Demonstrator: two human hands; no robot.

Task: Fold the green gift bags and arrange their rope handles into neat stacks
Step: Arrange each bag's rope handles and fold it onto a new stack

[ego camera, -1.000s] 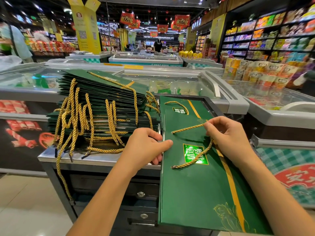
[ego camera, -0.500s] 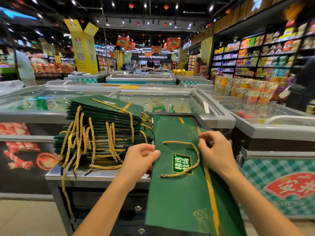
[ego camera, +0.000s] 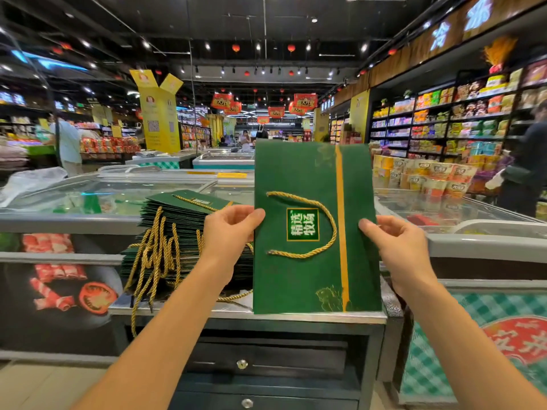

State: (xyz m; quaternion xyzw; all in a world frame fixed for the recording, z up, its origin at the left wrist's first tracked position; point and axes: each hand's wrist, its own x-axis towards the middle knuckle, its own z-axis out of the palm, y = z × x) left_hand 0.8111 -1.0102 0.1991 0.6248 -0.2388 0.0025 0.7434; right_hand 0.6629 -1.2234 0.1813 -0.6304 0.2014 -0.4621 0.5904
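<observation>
While the bag stands upright on the near surface, right of the stack, our left hand and right hand each pinch a side edge, grip closed. Next, we judge: lay it squarely on the stack.

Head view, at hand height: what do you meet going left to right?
stack of folded bags with rope handles hanging over its front → left hand → held gift bag → right hand
</observation>
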